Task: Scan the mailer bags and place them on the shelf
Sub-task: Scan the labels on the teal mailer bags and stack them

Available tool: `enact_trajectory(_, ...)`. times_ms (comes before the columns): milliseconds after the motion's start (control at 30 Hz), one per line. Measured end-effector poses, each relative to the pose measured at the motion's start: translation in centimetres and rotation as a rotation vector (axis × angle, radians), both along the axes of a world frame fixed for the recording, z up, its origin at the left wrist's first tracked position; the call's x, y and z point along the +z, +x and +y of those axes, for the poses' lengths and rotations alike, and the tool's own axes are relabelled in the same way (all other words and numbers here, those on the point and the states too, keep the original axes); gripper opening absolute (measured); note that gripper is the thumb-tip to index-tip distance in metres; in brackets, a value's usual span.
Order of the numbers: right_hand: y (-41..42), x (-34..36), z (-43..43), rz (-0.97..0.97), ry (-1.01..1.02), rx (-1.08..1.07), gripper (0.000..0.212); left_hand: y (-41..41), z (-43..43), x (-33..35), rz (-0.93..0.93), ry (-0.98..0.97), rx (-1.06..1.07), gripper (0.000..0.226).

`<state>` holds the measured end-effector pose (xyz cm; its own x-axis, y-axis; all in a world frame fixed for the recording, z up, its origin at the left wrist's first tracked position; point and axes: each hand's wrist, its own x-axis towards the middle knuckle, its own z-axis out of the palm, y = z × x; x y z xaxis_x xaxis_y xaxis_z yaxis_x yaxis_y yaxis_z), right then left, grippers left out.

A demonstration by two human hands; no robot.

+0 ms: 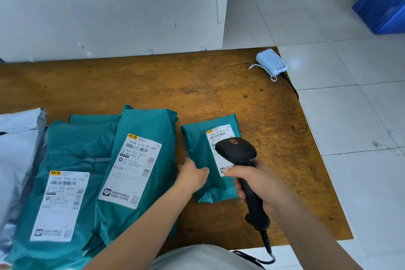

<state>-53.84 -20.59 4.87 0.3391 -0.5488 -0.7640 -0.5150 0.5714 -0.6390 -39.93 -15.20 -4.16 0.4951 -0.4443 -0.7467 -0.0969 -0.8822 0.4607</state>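
A small teal mailer bag (198, 140) with a white shipping label lies flat on the wooden table (197, 85). My left hand (192, 176) grips its left edge, thumb on top. My right hand (260, 183) holds a black handheld barcode scanner (237, 152) by the handle, its head hovering over the small bag's label. To the left lie larger teal mailer bags: one in the middle (144, 129) and one at the left (74, 147), both label up, overlapping others beneath.
A grey-white mailer bag (15, 151) lies at the table's left edge. A white power bank (271, 61) with a black cable sits at the far right corner. A white wall panel stands behind the table. A blue crate (385, 4) rests on the tiled floor.
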Motion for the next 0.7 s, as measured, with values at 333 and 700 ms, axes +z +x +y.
enact_trajectory(333,-0.5,-0.2,0.4,-0.017,-0.02,-0.002,0.024,-0.2,0.7,-0.4,0.071,-0.045,0.111,0.059)
enact_trajectory(700,-0.6,0.0,1.2,-0.048,-0.023,-0.008,0.022,-0.3,0.9,-0.6,0.098,-0.087,0.14,0.051)
